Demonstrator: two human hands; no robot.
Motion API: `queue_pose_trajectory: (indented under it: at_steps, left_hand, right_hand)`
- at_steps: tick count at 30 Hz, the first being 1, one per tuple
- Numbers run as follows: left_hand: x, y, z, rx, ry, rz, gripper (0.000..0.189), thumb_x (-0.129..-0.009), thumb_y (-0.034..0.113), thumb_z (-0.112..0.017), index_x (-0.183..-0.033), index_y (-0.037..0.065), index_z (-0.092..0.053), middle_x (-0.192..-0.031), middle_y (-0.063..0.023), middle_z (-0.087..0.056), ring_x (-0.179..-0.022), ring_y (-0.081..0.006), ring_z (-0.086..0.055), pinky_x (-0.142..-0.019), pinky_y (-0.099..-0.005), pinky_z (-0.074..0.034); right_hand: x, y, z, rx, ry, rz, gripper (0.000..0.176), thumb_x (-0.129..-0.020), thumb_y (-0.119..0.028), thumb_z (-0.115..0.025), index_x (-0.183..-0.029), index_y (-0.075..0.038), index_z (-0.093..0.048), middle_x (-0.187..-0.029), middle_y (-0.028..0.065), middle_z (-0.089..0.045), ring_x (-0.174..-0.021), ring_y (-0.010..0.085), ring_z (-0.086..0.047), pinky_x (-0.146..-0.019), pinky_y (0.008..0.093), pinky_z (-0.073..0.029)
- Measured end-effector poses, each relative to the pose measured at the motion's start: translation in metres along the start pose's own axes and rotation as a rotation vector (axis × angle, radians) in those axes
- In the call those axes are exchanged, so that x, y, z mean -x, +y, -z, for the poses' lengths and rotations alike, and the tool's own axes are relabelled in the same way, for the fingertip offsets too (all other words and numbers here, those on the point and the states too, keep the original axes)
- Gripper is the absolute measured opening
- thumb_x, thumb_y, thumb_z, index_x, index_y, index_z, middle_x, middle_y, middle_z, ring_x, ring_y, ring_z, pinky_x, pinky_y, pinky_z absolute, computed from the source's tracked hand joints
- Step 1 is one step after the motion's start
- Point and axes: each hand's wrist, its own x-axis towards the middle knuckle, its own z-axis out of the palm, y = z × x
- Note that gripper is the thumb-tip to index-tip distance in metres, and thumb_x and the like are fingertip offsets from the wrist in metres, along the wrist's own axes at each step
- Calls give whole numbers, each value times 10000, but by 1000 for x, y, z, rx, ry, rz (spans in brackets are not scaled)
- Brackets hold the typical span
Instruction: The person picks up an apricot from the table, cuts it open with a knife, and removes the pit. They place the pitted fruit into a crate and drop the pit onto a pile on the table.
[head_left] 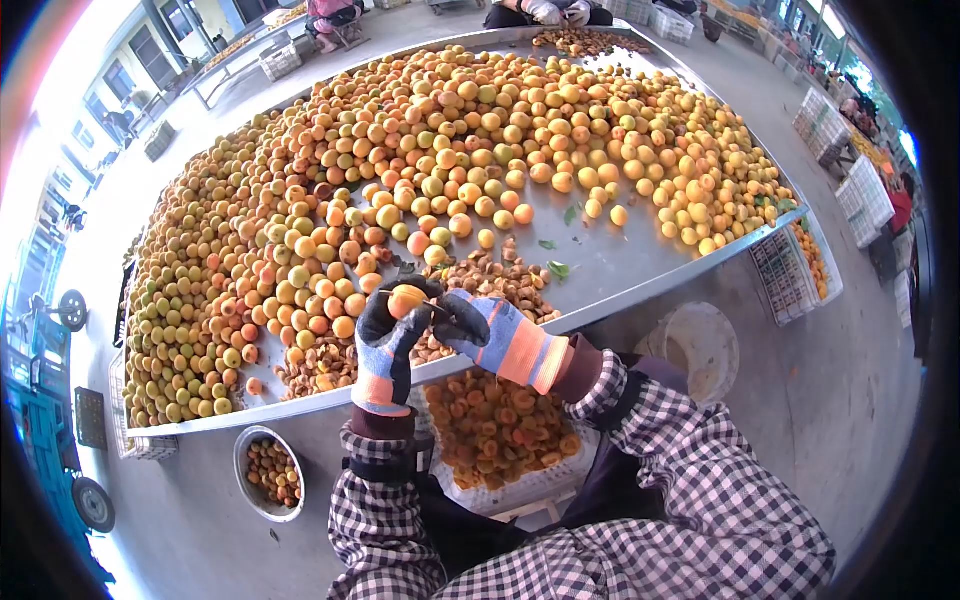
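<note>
My left hand (388, 335), in a black-palmed glove with an orange and blue cuff, is closed around an apricot (406, 300). My right hand (478, 328), gloved alike, is pinched beside the fruit. A thin dark piece shows at its fingertips, too small to name. Both hands are over the near edge of a metal table (630, 265) heaped with apricots (400, 130). Just beyond them lies a pile of brown pits (495, 280). Below the hands, a white crate between my legs holds split apricot halves (500, 430).
A metal basin (242, 480) of dark fruit stands on the floor at left, a whitish bucket (703, 350) at right. White crates (785, 275) line the right side. Across the table sits another person with gloved hands (560, 12). A blue vehicle (45, 420) is at far left.
</note>
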Motion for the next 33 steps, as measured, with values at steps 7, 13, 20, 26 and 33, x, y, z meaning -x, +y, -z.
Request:
queue_pose_trajectory:
  at_steps: [7, 13, 20, 26, 33]
  left_hand:
    - [2, -22, -20, 627, 2, 205, 520, -963, 418, -455, -1255, -11, -477, -1125, -179, -612, -811, -190, -615, -677, -315, -512]
    - [-2, -11, -11, 231, 144, 68, 499, -855, 142, -668, -1295, 1, -480, -1155, -68, -589, -1045, -143, -566, -891, -262, -454]
    - [4, -18, -20, 352, 146, 108, 353, -914, 246, -594, -1163, -2, -558, -1046, -82, -631, -958, -178, -594, -883, -292, -458]
    - [0, -34, -28, 735, 166, 316, 414, -963, 355, -495, -1157, -5, -562, -1081, -120, -632, -981, -202, -596, -879, -319, -473]
    - [-7, -26, 0, 97, 181, 180, 323, -946, 252, -528, -1120, -12, -596, -1020, -77, -646, -947, -164, -604, -821, -271, -470]
  right_hand:
    - [-2, 31, -20, 291, 150, 113, 354, -869, -176, -586, -1186, -42, -502, -989, 216, -621, -924, 391, -593, -764, 414, -488]
    - [-2, 15, -6, 70, 103, 74, 303, -870, -165, -597, -1128, -22, -530, -951, 218, -626, -901, 381, -598, -742, 398, -487]
    - [1, 16, -15, 185, 181, 89, 286, -857, -141, -600, -1106, -25, -519, -915, 195, -625, -888, 372, -609, -731, 397, -494]
    - [-7, 24, -17, 356, 179, -92, 286, -872, -199, -580, -1095, -40, -499, -914, 202, -614, -912, 398, -587, -718, 424, -491]
    - [-6, 23, -13, 333, 180, 75, 275, -886, -211, -577, -1085, -38, -497, -878, 193, -620, -855, 396, -598, -682, 430, -492]
